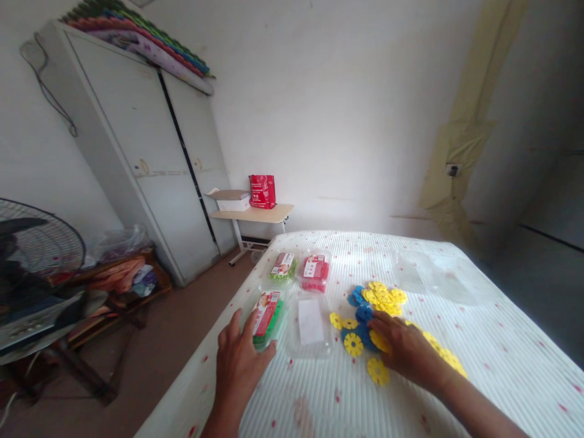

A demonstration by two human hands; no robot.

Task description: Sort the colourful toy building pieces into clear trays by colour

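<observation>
You've got a table (360, 252) under a white ribbed cover with red specks. At your left hand (241, 356): clear pack with green pieces (272, 322), labelled. Farther out past that hand, side by side: pack with light green pieces (283, 266), pack with red pieces (314, 272). Between your hands: clear tray (294, 348), white paper in it. Under and around your right hand (404, 345): loose yellow discs (383, 298) and blue discs (354, 296), some overlapping. Beyond your right hand: clear plastic containers (413, 272), outlines faint.

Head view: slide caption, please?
Right hand on yellow and blue discs; left hand at a labelled clear container of green pieces.
</observation>
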